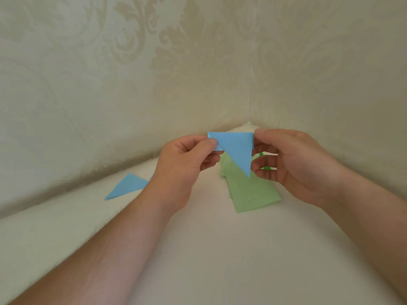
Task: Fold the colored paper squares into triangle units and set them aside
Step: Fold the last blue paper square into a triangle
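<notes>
A finished blue triangle (126,186) is lying at the left. The left hand (182,164) and right hand (293,164) are pinching a blue paper (235,148) above the green sheets (251,194), mid-fold; next probably comes creasing, then setting it aside.

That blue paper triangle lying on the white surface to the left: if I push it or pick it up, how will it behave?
The blue triangle is thin folded paper lying flat, so it is probably very light and would slide on the smooth white surface rather than tip. It likely bends easily. With its edges flat against the surface, lifting it may need a fingernail under a corner.
</notes>
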### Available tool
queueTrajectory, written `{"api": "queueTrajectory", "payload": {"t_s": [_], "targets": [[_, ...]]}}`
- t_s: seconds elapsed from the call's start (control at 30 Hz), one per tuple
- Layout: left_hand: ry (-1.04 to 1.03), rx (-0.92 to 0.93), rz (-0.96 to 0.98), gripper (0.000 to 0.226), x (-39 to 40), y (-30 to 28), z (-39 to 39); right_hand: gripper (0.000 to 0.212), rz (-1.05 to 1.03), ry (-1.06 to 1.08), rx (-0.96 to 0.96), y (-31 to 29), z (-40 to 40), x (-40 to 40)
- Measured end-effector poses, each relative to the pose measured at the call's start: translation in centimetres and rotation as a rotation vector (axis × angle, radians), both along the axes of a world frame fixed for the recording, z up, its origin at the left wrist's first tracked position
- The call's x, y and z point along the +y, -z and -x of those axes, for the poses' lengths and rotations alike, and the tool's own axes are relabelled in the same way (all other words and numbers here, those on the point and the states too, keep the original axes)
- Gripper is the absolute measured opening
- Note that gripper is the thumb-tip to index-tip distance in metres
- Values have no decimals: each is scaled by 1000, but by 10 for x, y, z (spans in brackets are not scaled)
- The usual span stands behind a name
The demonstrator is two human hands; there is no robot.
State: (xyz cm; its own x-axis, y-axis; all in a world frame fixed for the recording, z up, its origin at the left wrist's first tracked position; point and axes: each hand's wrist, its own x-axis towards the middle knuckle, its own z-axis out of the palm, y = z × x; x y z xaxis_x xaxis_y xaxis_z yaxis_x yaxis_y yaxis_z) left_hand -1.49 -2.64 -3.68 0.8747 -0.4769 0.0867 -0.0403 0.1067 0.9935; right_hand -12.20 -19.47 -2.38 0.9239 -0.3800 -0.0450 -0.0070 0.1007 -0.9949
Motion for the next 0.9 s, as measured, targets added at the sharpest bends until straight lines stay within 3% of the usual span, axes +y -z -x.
{"api": "queueTrajectory", "payload": {"t_s": [0.3, 0.47, 0.63, 0.77, 0.9], "targets": [[182, 223, -5, 19, -2, -1, 6, 18, 34, 52, 26, 4, -2, -1], [166, 169, 23, 17, -3, 0, 6, 19, 48, 39, 30, 5, -2, -1], [135, 81, -3, 28, -3, 2, 6, 21, 22, 21, 37, 4, -2, -1], [132, 83, 15, 28, -3, 2, 5, 54, -93, -66, 124, 5, -3, -4], [136, 70, 16, 30, -4, 3, 4, 38, -150, -135, 189, 5, -2, -1]]}}
